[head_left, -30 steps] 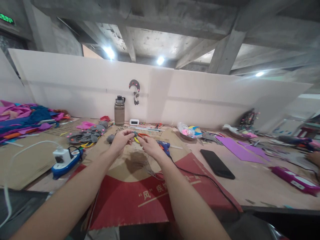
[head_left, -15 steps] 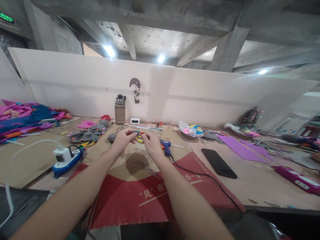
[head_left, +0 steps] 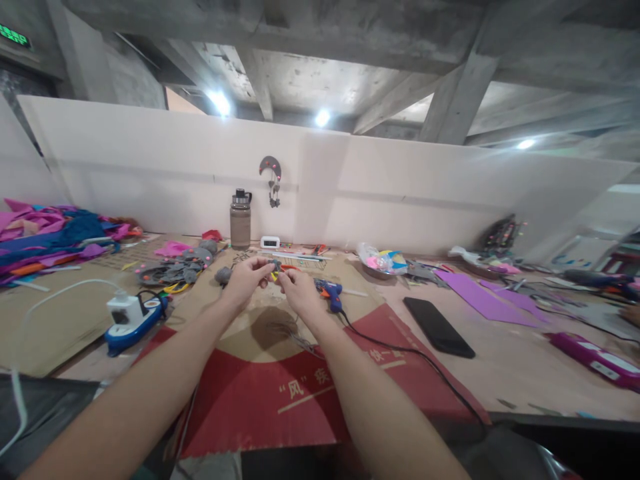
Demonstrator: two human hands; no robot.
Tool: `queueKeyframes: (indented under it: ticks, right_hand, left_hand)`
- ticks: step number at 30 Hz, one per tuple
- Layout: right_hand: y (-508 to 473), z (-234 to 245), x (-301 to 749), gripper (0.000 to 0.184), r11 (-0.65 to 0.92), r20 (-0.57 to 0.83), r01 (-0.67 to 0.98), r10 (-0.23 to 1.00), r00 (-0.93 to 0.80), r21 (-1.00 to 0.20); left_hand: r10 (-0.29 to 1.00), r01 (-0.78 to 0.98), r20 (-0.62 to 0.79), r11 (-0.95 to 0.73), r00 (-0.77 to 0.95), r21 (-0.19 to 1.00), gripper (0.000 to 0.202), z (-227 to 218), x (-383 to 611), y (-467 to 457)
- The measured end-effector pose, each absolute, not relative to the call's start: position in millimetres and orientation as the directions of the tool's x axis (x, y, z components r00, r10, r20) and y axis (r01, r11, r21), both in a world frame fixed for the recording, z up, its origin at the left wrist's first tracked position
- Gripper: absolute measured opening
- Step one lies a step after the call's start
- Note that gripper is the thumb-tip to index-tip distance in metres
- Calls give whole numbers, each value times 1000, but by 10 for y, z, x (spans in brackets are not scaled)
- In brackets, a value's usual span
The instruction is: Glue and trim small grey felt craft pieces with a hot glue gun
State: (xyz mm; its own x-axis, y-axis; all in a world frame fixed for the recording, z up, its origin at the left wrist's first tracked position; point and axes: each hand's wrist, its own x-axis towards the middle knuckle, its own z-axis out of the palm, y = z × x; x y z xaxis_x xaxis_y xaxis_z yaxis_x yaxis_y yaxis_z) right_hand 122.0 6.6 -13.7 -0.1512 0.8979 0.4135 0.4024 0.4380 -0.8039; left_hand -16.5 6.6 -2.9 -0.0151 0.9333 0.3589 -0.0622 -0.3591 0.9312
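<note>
My left hand (head_left: 248,280) pinches a small grey piece (head_left: 277,265), perhaps felt, between thumb and fingertips. At its other side my right hand (head_left: 299,291) has its fingertips closed on the same piece; its exact shape is too small to tell. Loose grey string (head_left: 300,341) lies on the kraft paper bag (head_left: 235,337) below the hands. Just right of my right hand rests a blue glue gun (head_left: 332,295) with a black cord. Orange and yellow handles show behind the fingers, partly hidden. A ball of grey yarn (head_left: 223,275) sits beside my left hand.
Grey felt pieces (head_left: 175,268) and a blue power strip (head_left: 135,325) are at left. A bottle (head_left: 241,223) stands by the white partition (head_left: 375,193). Rightward lie a black phone (head_left: 439,327), purple sheets (head_left: 483,297) and a magenta device (head_left: 595,357).
My right hand has shifted slightly left, nearer my left hand, uncovering more of the glue gun. The left hand has barely moved.
</note>
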Motion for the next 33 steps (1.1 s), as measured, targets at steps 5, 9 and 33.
queueKeyframes:
  ticks: [5,9,33]
  right_hand:
    - [77,-152,1235,35,439,405,402,898,-171,-804]
    - [103,-123,1274,40,441,343,396,892,-295,-805]
    - [322,-464,2054,12,38,189,594,963,194,-804]
  left_hand:
    - [941,-121,339,-337,-1,934,23,-34,-167,85]
    - [948,-164,317,-317,-30,934,25,-31,-191,101]
    - [924,-170,359,-378,-129,910,26,-65,-246,158]
